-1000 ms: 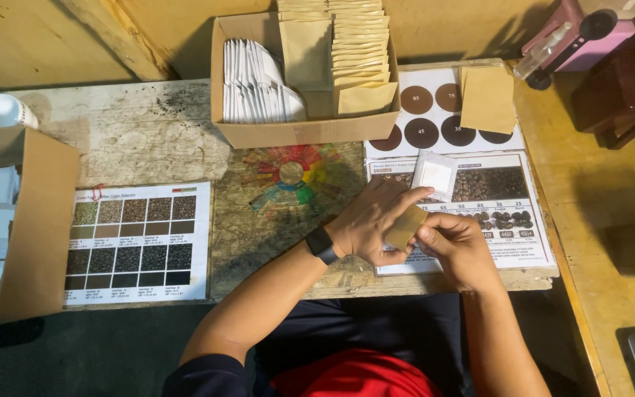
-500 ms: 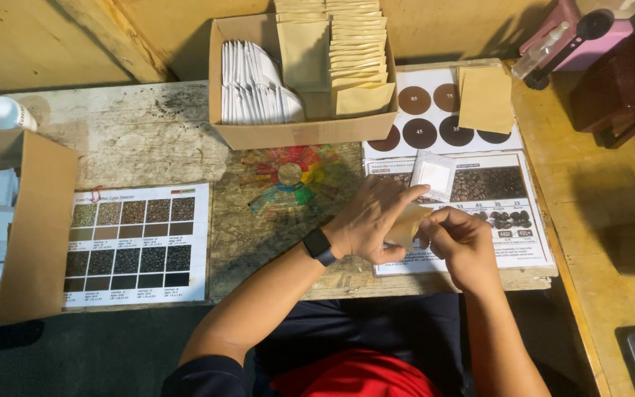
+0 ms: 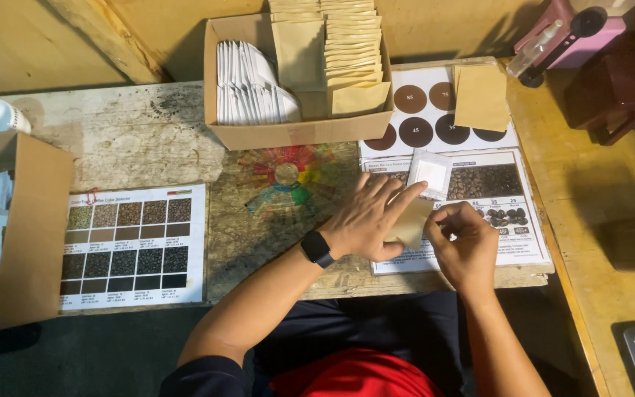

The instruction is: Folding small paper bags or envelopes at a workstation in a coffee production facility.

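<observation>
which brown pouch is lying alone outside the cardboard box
The flat brown pouch on the sheet of brown circles, right of the box; the others are stacked inside or in the hands.

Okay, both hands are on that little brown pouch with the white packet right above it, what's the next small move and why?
Probably pick up the white packet with the right hand and bring it to the brown pouch. The left hand already lies flat on the pouch, pinning it to the printed sheet, the right hand's fingertips are at its edge, and the packet lies loose just beyond them.
</observation>
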